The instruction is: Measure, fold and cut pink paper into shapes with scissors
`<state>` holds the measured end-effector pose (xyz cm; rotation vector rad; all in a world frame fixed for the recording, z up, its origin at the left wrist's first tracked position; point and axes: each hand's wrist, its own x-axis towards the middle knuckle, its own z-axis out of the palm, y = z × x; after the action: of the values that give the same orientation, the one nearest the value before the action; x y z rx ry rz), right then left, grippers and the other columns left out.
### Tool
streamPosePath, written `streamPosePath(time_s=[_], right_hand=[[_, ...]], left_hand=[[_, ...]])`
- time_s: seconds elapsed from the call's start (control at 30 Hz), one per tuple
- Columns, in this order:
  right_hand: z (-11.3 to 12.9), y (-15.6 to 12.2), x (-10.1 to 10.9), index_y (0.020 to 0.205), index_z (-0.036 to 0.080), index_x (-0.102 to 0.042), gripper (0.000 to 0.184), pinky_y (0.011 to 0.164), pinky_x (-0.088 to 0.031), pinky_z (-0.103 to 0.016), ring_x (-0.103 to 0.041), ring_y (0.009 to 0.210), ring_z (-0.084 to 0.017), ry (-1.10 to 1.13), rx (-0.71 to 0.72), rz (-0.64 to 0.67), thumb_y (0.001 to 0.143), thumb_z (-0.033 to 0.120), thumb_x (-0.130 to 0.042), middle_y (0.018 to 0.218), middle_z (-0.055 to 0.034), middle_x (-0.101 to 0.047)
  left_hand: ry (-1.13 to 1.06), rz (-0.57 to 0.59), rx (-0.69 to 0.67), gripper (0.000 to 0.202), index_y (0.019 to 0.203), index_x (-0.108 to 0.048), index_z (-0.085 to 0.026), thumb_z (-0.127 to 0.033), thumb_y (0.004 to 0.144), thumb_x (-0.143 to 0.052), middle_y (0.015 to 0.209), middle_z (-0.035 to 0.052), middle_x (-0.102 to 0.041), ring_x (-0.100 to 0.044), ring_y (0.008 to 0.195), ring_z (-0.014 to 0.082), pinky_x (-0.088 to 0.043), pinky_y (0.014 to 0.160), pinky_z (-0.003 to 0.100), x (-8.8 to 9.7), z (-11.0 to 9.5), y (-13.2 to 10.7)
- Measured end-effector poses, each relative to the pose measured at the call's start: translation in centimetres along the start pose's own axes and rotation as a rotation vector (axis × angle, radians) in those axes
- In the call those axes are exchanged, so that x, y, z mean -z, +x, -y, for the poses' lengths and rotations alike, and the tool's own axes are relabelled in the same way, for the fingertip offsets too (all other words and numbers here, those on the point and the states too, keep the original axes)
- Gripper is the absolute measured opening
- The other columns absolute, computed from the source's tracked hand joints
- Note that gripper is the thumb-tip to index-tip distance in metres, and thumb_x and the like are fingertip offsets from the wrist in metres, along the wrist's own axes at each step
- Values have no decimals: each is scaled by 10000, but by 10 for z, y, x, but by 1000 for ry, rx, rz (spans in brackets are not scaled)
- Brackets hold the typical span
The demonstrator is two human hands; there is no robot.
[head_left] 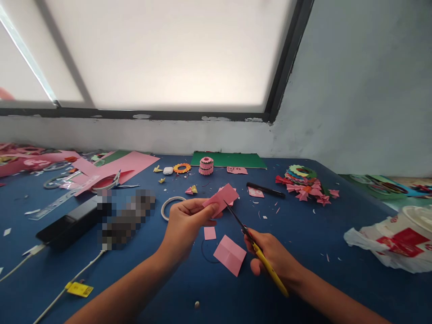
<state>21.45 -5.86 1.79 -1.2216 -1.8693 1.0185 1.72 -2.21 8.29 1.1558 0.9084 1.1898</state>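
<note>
My left hand (184,225) pinches a small folded pink paper piece (222,198) and holds it a little above the blue table (303,252). My right hand (273,256) grips yellow-handled scissors (251,240), whose dark blades point up-left and meet the lower edge of the held paper. Below the hands a creased pink paper square (230,254) and a smaller pink scrap (209,232) lie flat on the table.
A black marker (265,190), a pile of paper flowers and bows (305,182), a stack of pink cut discs (205,166), green card (229,159), pink sheets (124,165), a white tape ring (167,207), a black charger with cables (67,225) and a plastic bag (391,240) surround the work spot.
</note>
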Motion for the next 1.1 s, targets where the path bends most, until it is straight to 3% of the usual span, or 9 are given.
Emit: streamPosePath(time_s=[0.17,0.47,1.1], right_hand=[[2,-1,-1,692,188,-481,513,486,-288,-217,-371,513,-106,18,-51,65,650,682,-615,590,41,-503],[-4,-1,-3,739,185,-524,714,495,-298,-223,-379,543,-120,92,-45,87,514,860,-468,628,23,-518],[3,-2,-1,715,185,-502,564,480,-290,-212,-375,518,-106,61,-86,94,617,733,-595,613,33,-497]], left_hand=[[17,41,45,88,706,-725,-170,-247,671,-750,658,17,-719,-670,631,118,-525,531,146,-2,5,-1],[36,26,50,84,715,-726,-165,-232,670,-748,659,18,-722,-674,628,122,-531,528,152,-2,4,-1],[56,16,35,82,709,-729,-176,-242,667,-749,659,19,-723,-675,628,127,-528,508,152,-3,5,-1]])
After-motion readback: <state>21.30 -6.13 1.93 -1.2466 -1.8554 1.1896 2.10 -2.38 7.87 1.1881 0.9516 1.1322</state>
